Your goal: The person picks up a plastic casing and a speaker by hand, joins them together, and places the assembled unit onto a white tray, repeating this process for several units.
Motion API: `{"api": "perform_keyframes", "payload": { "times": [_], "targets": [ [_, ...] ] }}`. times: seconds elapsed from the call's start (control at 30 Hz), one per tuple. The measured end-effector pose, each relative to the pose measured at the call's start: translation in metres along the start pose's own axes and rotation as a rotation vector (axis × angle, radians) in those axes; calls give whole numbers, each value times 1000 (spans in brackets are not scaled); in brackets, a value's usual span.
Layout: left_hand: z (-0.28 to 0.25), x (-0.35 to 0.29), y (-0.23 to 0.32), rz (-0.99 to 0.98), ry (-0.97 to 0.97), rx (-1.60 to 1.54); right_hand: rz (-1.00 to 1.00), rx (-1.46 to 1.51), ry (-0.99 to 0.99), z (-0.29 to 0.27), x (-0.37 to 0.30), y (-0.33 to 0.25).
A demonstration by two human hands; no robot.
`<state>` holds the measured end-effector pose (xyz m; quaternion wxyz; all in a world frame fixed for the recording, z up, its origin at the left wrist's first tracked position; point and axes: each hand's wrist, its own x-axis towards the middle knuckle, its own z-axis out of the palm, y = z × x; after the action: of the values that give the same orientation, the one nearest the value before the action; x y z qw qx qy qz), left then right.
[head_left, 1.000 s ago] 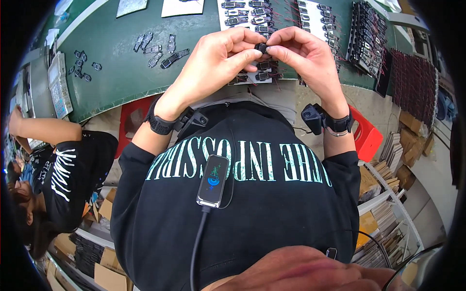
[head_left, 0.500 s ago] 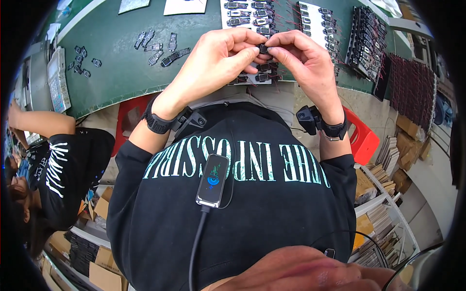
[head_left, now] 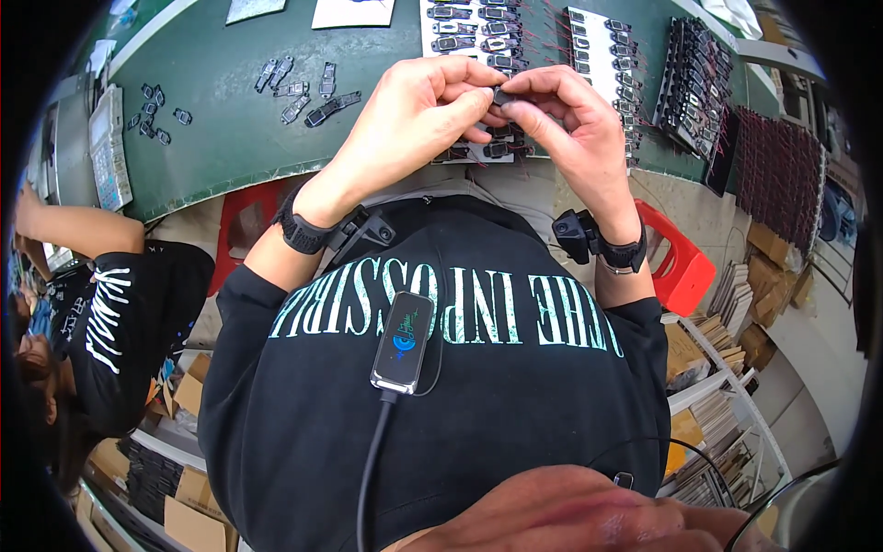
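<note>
A small black part (head_left: 502, 96) is pinched between the fingertips of the left hand (head_left: 425, 106) and the right hand (head_left: 578, 120); its details are too small to be told. Beneath and just beyond the grip, a white board (head_left: 427, 35) is lined with black modules. A second board (head_left: 598, 46) is seen to its right; to its left, loose black pieces (head_left: 327, 80) are scattered on the green table (head_left: 230, 138).

green worktable (head_left: 212, 152) | red seat (head_left: 694, 276) | pale floor (head_left: 706, 210) | white shelving (head_left: 694, 394) at right
</note>
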<state>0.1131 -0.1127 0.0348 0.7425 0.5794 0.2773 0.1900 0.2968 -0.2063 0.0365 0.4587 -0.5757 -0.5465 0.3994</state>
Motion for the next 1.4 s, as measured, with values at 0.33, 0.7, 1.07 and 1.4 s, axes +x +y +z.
{"api": "perform_keyframes", "payload": {
  "times": [0.33, 0.7, 1.07, 1.4],
  "targets": [
    [4, -3, 1, -6, 39, -1, 23, -1, 17, 4, -3, 3],
    [1, -4, -3, -31, 66, 28, 120, 209, -5, 7, 0, 0],
    [0, -8, 3, -13, 59, -70, 128, 393, 57, 11, 2, 5],
    [0, -4, 6, -12, 78, 19, -202, -394, 124, 19, 2, -6]
  ]
}}
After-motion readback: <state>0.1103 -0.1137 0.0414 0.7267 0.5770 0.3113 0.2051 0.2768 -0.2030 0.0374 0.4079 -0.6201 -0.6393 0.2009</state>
